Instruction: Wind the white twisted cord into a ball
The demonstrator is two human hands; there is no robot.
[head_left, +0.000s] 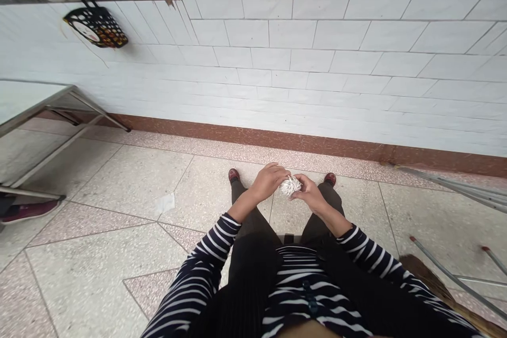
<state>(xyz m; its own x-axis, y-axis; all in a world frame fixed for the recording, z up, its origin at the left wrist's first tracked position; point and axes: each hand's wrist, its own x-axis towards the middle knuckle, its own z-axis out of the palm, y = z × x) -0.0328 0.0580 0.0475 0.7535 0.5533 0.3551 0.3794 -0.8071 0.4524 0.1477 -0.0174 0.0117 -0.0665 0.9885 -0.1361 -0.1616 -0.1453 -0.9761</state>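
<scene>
A small white bundle of strands (290,186), round and ridged like a ball of cord, is held between my two hands in front of my knees. My left hand (270,181) rests against its left and far side, with the fingers curved over it. From the right, my right hand (310,193) grips the bundle between thumb and fingers. The palms and some fingertips are hidden, and the exact kind of strand is too small to make out.
Ahead stands a white tiled wall (285,63) with a brown skirting. A table (35,96) is at the left, near another person's shoe (29,211). A patterned bag (97,24) hangs from window bars. Metal legs (447,269) stand right; white paper (165,203) lies on the floor.
</scene>
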